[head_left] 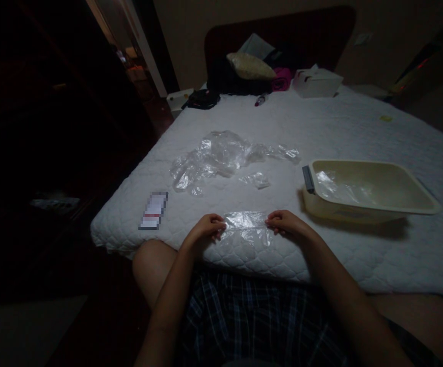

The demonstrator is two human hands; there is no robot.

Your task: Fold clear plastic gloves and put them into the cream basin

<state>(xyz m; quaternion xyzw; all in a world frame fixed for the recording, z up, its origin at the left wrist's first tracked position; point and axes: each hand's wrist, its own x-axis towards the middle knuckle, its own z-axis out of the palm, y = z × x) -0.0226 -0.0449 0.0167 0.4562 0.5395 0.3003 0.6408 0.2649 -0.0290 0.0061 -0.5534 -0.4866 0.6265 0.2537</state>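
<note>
Between my hands a clear plastic bag is stretched out just above the near edge of the bed. My left hand pinches its left side, and my right hand pinches its right side. The bag's upper part is fairly flat, while its lower part hangs crinkled. Beyond it lies a loose heap of clear plastic bags, with one small crumpled piece apart from the heap on its near side.
A cream plastic basin with grey handles stands at right, some clear plastic inside. A phone-like object, blurred out, lies at left on the white quilted bed. A white box, a pillow and a dark bag sit at the far end.
</note>
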